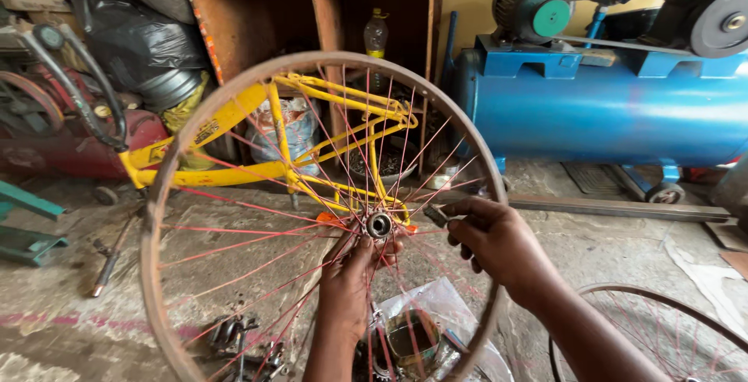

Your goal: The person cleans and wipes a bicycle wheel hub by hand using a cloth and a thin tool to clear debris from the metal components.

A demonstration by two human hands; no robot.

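Hub (379,225) servicing is proceeding; your left hand (351,273) is gripping below the hub of the upright wheel (167,195); your right hand (491,238), beside the hub, is pinching a small tool (435,215); next, seating it likely demands steady alignment.

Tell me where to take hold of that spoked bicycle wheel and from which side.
Grip the wheel at its hub, from below, as the left hand does: it stands upright, and the thin red spokes all meet there. The right hand holds a small dark tool beside it.
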